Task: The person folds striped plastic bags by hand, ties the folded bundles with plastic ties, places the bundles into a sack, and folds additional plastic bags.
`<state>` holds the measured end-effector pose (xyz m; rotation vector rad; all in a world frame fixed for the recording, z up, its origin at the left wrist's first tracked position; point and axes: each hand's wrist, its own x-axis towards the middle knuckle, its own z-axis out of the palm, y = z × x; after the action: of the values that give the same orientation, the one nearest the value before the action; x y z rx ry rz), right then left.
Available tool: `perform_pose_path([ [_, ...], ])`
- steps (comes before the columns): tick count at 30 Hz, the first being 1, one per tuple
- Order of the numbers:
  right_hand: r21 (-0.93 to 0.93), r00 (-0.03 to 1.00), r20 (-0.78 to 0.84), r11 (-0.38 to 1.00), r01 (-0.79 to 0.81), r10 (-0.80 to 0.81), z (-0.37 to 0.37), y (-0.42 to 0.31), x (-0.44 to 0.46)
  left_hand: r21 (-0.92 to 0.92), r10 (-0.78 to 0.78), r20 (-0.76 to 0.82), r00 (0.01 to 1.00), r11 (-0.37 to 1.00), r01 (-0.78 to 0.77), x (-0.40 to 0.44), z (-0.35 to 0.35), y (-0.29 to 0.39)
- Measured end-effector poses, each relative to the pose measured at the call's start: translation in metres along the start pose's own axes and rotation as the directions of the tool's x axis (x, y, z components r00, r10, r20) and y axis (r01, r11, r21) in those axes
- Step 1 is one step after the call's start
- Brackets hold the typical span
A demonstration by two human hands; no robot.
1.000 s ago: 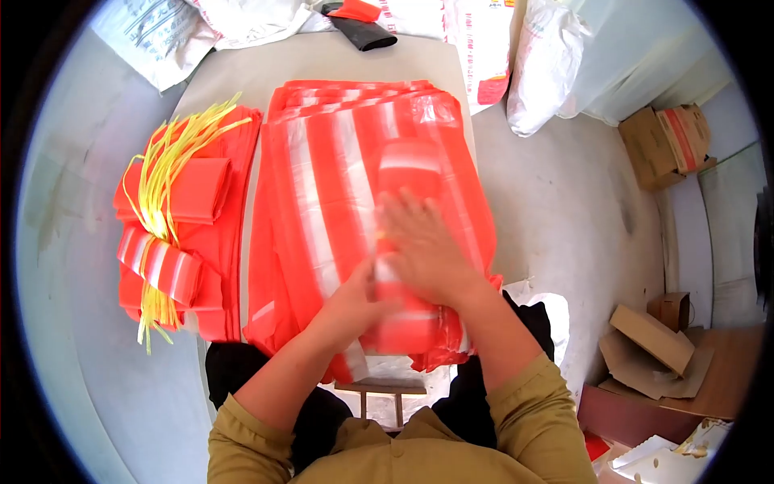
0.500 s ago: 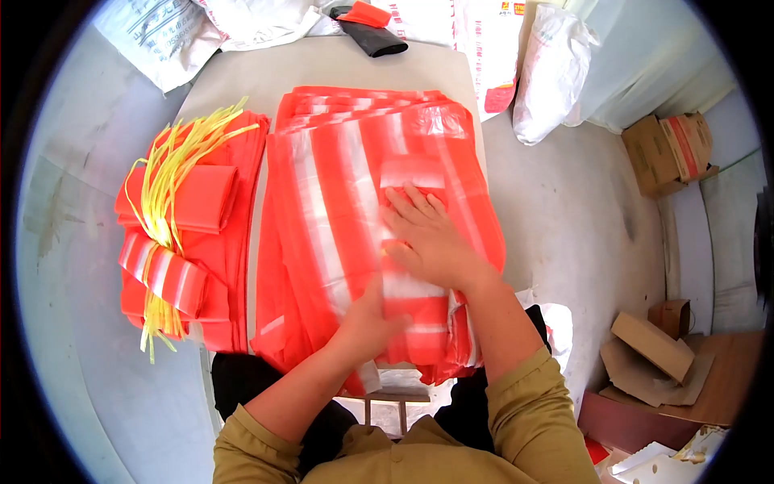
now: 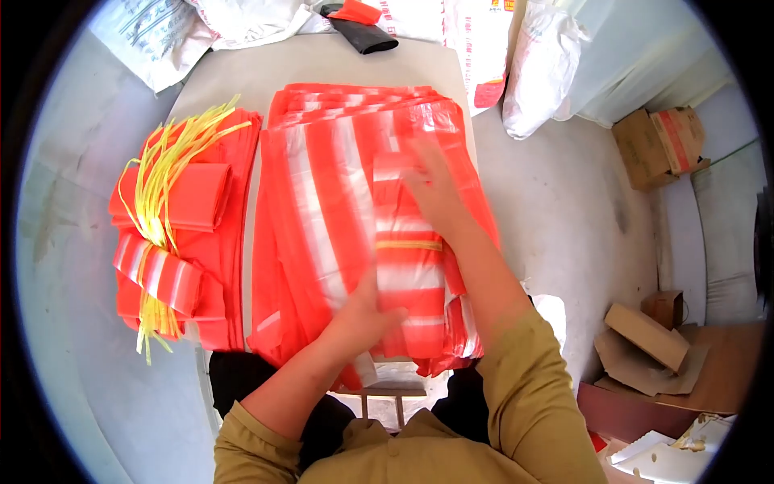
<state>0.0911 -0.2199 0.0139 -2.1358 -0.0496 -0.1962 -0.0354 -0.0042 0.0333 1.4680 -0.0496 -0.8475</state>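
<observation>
A stack of red-and-white striped plastic bags [image 3: 318,202] lies before me. On its right side is a narrow folded striped bag [image 3: 409,278] with a yellow tie strip [image 3: 409,244] across its middle. My left hand [image 3: 363,319] rests at the lower left edge of this folded bag, thumb apart from the fingers, holding nothing that I can see. Over the bag's upper right end is my right hand [image 3: 435,189], fingers apart and smeared by motion; whether it touches the plastic is unclear.
At left lie red folded bags [image 3: 181,198], a bundle of yellow strips [image 3: 157,194] and a striped roll [image 3: 161,274]. White sacks [image 3: 544,68] and a black roll [image 3: 363,35] are at the back. Cardboard boxes [image 3: 661,145] stand right, with more cardboard [image 3: 645,347] lower down.
My right hand has moved up and right along the folded bag, uncovering the yellow tie strip. My left hand stays near the same spot. The whole view has shifted slightly.
</observation>
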Motion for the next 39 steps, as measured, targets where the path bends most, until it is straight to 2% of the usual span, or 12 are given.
perform_pose_path([
  [3,0.336,0.938,-0.088,0.897,-0.288,0.335,-0.043,-0.063,-0.05,-0.088,-0.009,0.012,1.0,0.996,0.01,-0.006,-0.001,0.012],
  [7,0.192,0.927,0.045,0.907,-0.374,0.373,-0.057,-0.017,-0.109,-0.343,0.02,0.076,0.997,0.939,0.007,-0.005,0.008,0.007],
  [9,0.273,0.834,0.168,0.788,-0.552,0.526,-0.053,-0.055,-0.122,-0.277,-0.018,0.096,0.995,0.96,0.044,-0.01,0.015,0.016],
  [15,0.35,0.915,0.094,0.847,-0.4,0.393,-0.035,0.003,-0.121,-0.303,0.059,0.118,0.991,0.953,-0.02,-0.01,0.024,-0.005],
  [18,0.392,0.849,0.142,0.759,-0.52,0.509,-0.046,-0.052,-0.127,-0.304,0.021,0.138,0.99,0.952,0.022,-0.014,0.025,0.004],
  [22,0.479,0.917,0.138,0.785,-0.393,0.375,-0.048,-0.045,-0.139,-0.213,-0.067,0.213,0.975,0.97,0.113,-0.024,0.029,0.026],
  [25,0.436,0.928,0.142,0.82,-0.371,0.344,-0.078,-0.025,-0.136,-0.137,-0.121,0.469,0.875,0.969,0.208,-0.017,0.015,0.017],
  [27,0.432,0.929,0.163,0.822,-0.371,0.333,-0.121,-0.007,-0.143,-0.098,0.134,0.234,0.963,0.989,-0.114,-0.012,0.007,0.011],
  [29,0.537,0.926,0.204,0.754,-0.378,0.318,-0.164,-0.019,-0.157,0.221,0.421,0.03,0.907,0.882,-0.416,-0.01,-0.004,0.012],
  [31,0.587,0.923,0.136,0.721,-0.368,0.36,-0.205,-0.004,-0.188,0.709,0.718,0.001,0.696,0.49,-0.507,-0.008,-0.019,0.022],
  [34,0.634,0.888,0.015,0.682,-0.364,0.46,-0.256,0.036,-0.257,0.96,0.733,0.122,0.669,0.083,-0.266,-0.002,-0.021,0.025],
  [39,0.659,0.661,-0.18,0.588,-0.469,0.729,-0.296,0.102,-0.433,0.995,0.603,0.08,0.794,0.004,-0.104,0.014,-0.025,0.002],
])
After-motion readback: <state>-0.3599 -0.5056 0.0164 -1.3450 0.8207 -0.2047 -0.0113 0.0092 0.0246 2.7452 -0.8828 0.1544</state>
